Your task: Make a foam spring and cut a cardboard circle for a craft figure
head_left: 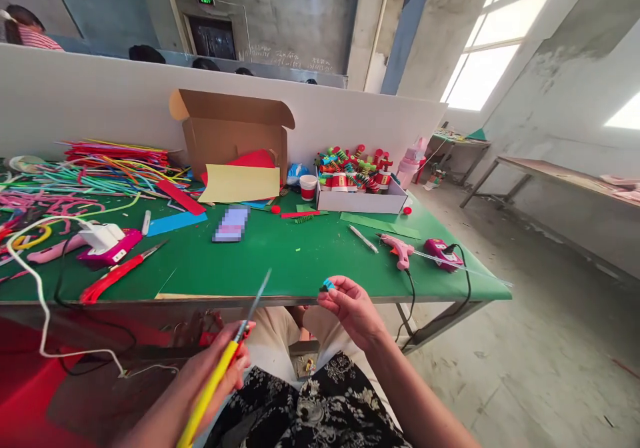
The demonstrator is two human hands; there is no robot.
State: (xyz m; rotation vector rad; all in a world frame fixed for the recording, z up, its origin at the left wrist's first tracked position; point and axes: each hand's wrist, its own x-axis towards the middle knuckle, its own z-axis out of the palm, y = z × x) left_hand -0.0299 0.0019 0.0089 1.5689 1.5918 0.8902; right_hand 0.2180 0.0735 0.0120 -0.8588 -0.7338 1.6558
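Observation:
My left hand (pixel 217 371) is closed around yellow-handled scissors (pixel 235 348), whose blades point up toward the table's front edge. My right hand (pixel 350 308) pinches a small blue piece (pixel 327 285) between thumb and fingers, just in front of the green table (pixel 280 255). Both hands hover over my lap, below the table edge.
On the table lie a pink glue gun (pixel 397 251), a pink power strip (pixel 440 251), red scissors (pixel 117 275), heaps of coloured pipe cleaners (pixel 100 168), an open cardboard box (pixel 235 131), paper sheets, a cup and a white tray of finished figures (pixel 357 175). People sit behind the white partition.

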